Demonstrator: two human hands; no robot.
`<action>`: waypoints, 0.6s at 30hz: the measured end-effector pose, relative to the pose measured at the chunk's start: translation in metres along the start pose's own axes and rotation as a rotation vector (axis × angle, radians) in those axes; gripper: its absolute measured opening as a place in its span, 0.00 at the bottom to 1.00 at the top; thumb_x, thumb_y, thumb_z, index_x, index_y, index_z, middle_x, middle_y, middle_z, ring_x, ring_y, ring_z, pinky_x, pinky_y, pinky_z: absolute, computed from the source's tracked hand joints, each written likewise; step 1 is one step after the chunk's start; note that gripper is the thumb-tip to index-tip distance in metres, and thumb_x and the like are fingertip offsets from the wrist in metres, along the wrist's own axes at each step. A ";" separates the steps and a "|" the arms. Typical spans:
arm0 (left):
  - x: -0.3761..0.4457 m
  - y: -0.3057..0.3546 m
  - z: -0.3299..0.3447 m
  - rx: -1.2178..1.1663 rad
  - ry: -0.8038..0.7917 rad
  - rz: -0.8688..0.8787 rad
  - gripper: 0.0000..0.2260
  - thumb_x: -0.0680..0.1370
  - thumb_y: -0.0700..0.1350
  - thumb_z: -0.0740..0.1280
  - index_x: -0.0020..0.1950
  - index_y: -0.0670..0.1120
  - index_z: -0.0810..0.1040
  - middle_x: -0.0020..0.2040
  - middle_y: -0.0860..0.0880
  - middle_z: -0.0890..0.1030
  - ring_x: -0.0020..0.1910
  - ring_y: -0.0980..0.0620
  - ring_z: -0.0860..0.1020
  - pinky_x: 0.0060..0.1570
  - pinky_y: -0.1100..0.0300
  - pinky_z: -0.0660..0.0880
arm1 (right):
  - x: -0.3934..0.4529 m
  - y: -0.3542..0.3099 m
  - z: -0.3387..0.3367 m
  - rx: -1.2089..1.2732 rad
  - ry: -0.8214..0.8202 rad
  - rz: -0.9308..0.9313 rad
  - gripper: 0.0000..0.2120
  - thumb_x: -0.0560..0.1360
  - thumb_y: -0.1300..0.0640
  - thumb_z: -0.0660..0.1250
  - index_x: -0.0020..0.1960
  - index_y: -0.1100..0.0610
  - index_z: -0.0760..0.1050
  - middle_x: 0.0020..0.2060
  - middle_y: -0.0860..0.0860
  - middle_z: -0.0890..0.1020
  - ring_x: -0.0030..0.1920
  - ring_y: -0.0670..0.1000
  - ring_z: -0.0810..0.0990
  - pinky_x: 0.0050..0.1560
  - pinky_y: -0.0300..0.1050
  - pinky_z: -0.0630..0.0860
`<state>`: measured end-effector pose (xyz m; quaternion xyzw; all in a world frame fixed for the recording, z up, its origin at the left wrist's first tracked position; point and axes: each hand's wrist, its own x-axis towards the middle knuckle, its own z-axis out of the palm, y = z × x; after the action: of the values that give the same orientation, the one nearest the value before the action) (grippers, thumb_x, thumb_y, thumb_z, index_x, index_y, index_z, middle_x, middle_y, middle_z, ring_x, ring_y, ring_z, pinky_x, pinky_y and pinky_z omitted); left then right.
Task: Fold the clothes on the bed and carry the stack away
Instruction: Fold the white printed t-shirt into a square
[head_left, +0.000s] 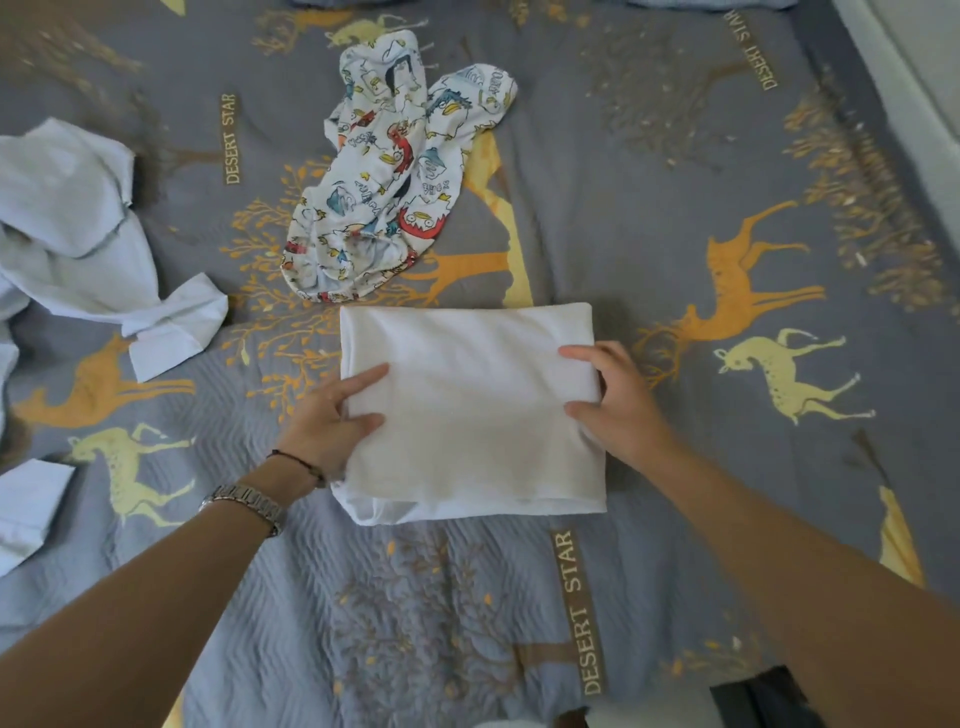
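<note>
the left hand (332, 415) and right hand (618, 405) held the folded white shirt (467, 415) mid-bed (675, 234), fingers (370, 376) clamped on its side edges, likely to keep the fold tidy. the printed pyjamas (395, 171) and blue shirt (67, 223) waited unfolded.

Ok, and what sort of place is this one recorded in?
Most likely a bedroom at home: a bed under a grey deer-print bedspread, unfolded clothes lying on it such as the cartoon-print trousers, and a folded white garment in front.
</note>
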<state>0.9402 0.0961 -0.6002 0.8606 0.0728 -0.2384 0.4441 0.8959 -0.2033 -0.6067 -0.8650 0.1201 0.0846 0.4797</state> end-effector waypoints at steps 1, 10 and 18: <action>0.000 0.014 0.006 0.001 0.003 0.012 0.25 0.73 0.36 0.69 0.66 0.56 0.73 0.63 0.51 0.71 0.59 0.50 0.72 0.59 0.57 0.71 | 0.001 0.004 -0.014 -0.021 0.013 -0.014 0.28 0.64 0.73 0.68 0.62 0.56 0.74 0.54 0.48 0.68 0.54 0.43 0.70 0.55 0.29 0.66; -0.012 0.132 0.148 -0.141 -0.089 0.149 0.27 0.73 0.34 0.69 0.70 0.45 0.68 0.65 0.42 0.69 0.64 0.46 0.70 0.65 0.57 0.67 | 0.012 0.064 -0.205 -0.288 0.036 -0.028 0.29 0.65 0.71 0.70 0.65 0.59 0.71 0.63 0.55 0.70 0.61 0.53 0.71 0.57 0.38 0.65; -0.014 0.150 0.272 -0.043 -0.166 0.121 0.29 0.73 0.37 0.69 0.72 0.45 0.64 0.68 0.42 0.67 0.66 0.45 0.69 0.64 0.60 0.66 | 0.000 0.154 -0.273 -0.360 -0.025 0.145 0.29 0.66 0.73 0.70 0.66 0.61 0.70 0.63 0.60 0.68 0.61 0.57 0.71 0.50 0.32 0.61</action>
<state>0.8841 -0.2094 -0.6183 0.8310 -0.0113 -0.2801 0.4804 0.8596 -0.5139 -0.5883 -0.9249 0.1590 0.1495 0.3114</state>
